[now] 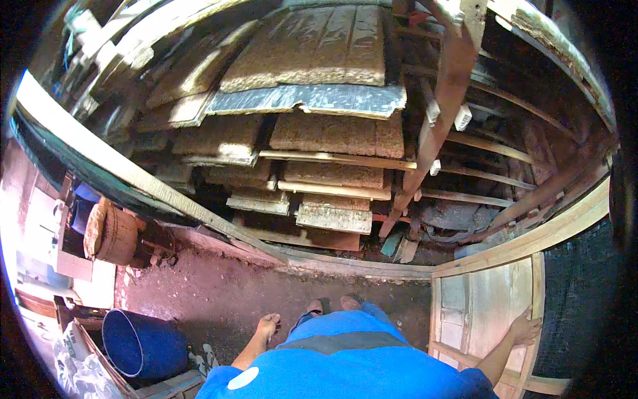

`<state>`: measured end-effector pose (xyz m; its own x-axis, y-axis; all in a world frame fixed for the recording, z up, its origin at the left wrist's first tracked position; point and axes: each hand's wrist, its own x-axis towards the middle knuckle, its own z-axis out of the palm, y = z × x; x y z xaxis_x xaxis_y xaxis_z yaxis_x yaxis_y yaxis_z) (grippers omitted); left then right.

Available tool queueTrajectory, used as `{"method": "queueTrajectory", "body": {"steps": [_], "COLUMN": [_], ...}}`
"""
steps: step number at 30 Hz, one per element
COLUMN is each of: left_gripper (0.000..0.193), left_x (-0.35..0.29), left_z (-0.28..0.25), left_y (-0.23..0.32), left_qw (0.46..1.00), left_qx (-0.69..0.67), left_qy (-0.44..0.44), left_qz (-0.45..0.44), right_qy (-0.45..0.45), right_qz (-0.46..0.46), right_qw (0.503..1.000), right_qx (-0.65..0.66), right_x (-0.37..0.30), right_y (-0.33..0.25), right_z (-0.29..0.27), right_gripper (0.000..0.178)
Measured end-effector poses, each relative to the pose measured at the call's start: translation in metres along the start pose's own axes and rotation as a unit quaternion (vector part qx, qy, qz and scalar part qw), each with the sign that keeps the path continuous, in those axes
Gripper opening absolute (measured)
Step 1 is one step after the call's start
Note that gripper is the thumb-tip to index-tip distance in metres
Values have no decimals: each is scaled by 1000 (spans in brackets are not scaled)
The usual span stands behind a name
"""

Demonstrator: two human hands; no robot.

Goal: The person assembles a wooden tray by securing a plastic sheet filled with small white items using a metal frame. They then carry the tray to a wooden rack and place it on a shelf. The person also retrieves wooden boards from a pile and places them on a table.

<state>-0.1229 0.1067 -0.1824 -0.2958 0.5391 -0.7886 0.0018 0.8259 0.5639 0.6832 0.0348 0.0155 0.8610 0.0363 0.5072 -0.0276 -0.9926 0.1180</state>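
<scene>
Resting the right hand (526,329), loosely spread, against the straight edge of a flat wood-framed door (500,299); dangling the left hand (268,326), half-open, left of the door above rough dirt floor (216,289).

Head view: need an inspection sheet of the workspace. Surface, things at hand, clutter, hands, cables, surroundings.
Surface: brown floor, dirt-like, small bits scattered on its left part.
Things at hand: framed wooden panel at the person's right.
Clutter: blue barrel at lower left, tilted; whitish plastic bag left of it.
Hands: left hand over the floor, nothing seen in it; right hand at the panel's upright edge, grip unclear.
Cables: nothing seen.
Surroundings: tiered rough brown slabs ahead; dark sheeting right of the panel.
</scene>
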Motion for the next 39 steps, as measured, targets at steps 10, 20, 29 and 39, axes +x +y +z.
{"method": "queueTrajectory", "body": {"steps": [10,20,29,39], "left_gripper": [26,20,23,36], "left_x": [6,46,70,87], "left_z": [-61,-116,-96,-104], "left_y": [-25,-17,41,26], "left_qw": [999,989,980,935], "left_qx": [36,144,166,301], "left_qy": [-37,-40,-88,-110], "left_qz": [3,21,72,150], "right_qy": [96,-180,-139,231], "right_qz": [-38,220,179,21], "right_qw": [992,953,962,972], "right_qx": [74,-103,-152,-20], "right_x": [-61,-186,-243,-288], "right_y": [86,225,271,316], "right_z": [10,-65,-90,-88], "right_gripper": [79,79,72,67]}}
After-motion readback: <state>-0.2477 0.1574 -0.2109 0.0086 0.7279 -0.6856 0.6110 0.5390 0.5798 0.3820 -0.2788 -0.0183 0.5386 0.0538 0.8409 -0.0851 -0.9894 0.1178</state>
